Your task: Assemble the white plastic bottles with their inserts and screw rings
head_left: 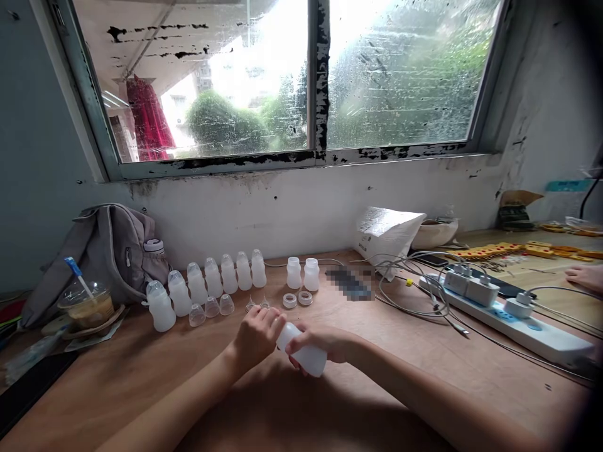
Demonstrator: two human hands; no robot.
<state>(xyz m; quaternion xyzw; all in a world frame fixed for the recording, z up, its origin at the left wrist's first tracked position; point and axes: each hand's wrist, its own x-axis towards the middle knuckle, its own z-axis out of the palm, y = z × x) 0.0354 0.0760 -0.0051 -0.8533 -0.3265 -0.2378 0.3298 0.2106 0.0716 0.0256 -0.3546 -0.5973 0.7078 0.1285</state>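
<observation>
My right hand is wrapped round a frosted white bottle, tilted with its base toward the lower right. At the bottle's upper left end, my left hand has its fingers closed over the neck; whatever lies under those fingers is hidden. Just beyond my left hand are two clear nipples, partly covered by it. Two white rings lie in front of two uncapped bottles. Several capped bottles stand in a row at the left, with three clear domed caps before them.
A drink cup and a grey backpack are at the left. Right of centre lie looped cables and a power strip. A white bag stands against the wall. Another person's hand shows at the far right.
</observation>
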